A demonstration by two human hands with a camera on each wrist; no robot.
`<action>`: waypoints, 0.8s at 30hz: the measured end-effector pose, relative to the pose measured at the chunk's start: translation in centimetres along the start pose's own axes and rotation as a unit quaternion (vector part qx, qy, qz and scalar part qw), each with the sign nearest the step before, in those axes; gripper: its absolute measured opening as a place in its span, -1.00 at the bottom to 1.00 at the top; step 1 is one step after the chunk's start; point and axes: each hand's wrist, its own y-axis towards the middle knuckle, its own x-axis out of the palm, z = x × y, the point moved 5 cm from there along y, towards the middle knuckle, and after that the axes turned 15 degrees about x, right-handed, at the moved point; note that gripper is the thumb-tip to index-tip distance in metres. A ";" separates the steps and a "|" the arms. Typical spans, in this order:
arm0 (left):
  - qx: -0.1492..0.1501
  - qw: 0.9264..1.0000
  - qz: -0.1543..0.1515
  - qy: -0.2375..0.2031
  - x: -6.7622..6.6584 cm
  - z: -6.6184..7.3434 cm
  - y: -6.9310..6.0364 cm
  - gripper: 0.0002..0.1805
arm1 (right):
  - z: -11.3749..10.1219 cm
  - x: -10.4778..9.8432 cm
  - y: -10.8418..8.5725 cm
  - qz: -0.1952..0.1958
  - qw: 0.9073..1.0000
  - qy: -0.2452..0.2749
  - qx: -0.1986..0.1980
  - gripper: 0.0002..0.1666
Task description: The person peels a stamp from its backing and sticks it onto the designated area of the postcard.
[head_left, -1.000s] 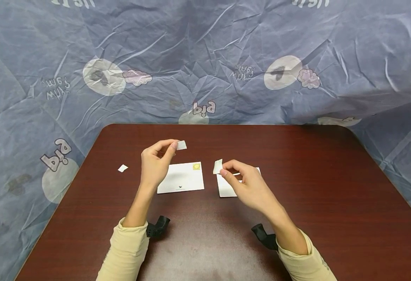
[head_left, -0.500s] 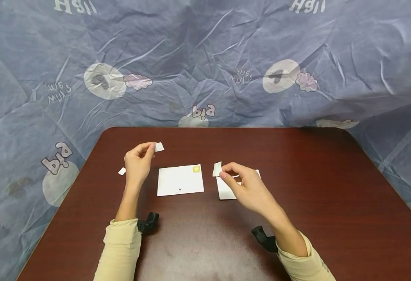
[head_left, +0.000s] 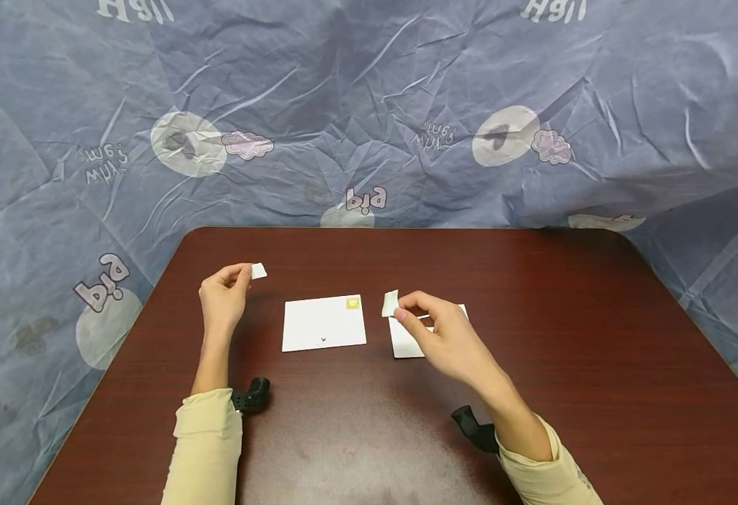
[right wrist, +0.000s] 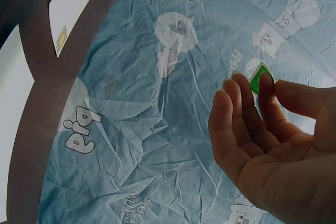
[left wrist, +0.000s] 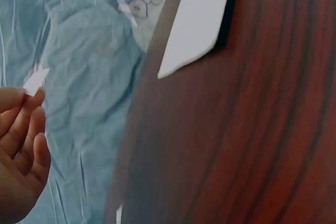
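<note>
Between thumb and index finger, my left hand [head_left: 222, 301] pinches a small white paper piece [head_left: 259, 271] above the table's left side. My right hand [head_left: 447, 333] pinches a stamp [head_left: 390, 304], pale from the head view. In the right wrist view the stamp [right wrist: 260, 77] shows a green face and a toothed edge. A white envelope [head_left: 318, 326] lies flat between the hands, with a yellow stamp [head_left: 353, 303] at its upper right corner. Under my right hand a second white envelope [head_left: 408, 344] lies partly hidden.
The dark red-brown table [head_left: 356, 414] has a rounded far edge. A creased blue-grey cloth [head_left: 356, 91] with printed pigs and words hangs behind and at the sides. Black wrist mounts [head_left: 252, 395] stick out from both forearms.
My left hand has moved left with the paper piece, away from the envelope, and now covers where a small white scrap lay. My right hand stays nearly still with the stamp.
</note>
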 end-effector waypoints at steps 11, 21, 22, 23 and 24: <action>-0.083 0.991 -0.036 0.098 -2.6 -3.0 -0.7 -0.72 | 0.1 0.1 0.0 -0.002 1.000 -0.002 0.004 -0.92; -0.176 0.968 -0.094 0.149 -4.8 -4.8 -1.3 -0.66 | 0.0 0.1 0.0 -0.001 1.000 -0.005 -0.002 -0.91; -0.183 0.967 -0.095 0.152 -4.9 -4.9 -1.3 -0.66 | 0.0 0.1 0.0 -0.001 1.000 -0.006 -0.002 -0.91; -0.188 0.965 -0.097 0.153 -4.9 -5.0 -1.3 -0.66 | 0.0 0.1 0.0 -0.001 1.000 -0.006 -0.002 -0.91; -0.190 0.965 -0.097 0.153 -5.0 -5.1 -1.3 -0.67 | 0.0 0.1 0.0 -0.001 1.000 -0.006 -0.002 -0.91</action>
